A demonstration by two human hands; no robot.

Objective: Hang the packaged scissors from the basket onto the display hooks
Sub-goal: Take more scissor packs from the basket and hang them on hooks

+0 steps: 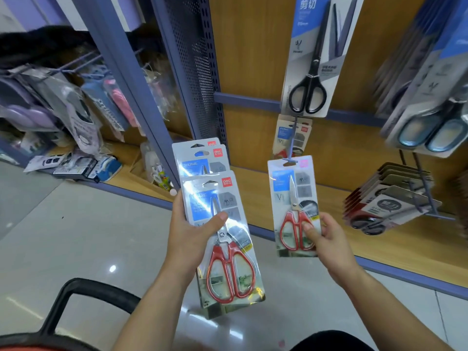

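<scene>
I'm watching the left hand (195,231) gripping a stack of packaged scissors (225,249), thumb across the top card. The right hand (326,236) is pinching a single pack (291,198) low down, its slot sitting at the display hook (291,148) tip. A wooden back panel (253,59) is standing behind, with glossy tile floor (88,236) below.

We see glossy clear plastic, catching white glare, over the printed card of the stacked red-handled scissors packs (228,252); their blades look like bright polished metal, the handles like smooth shiny red plastic. The single red-handled scissors pack (291,193) has the same shiny film. The orange-brown wood-grain back panel (253,59) looks matt, the blue perforated metal upright (192,72) dull and painted, and the pale floor tiles (76,236) polished, mirroring lights
</scene>
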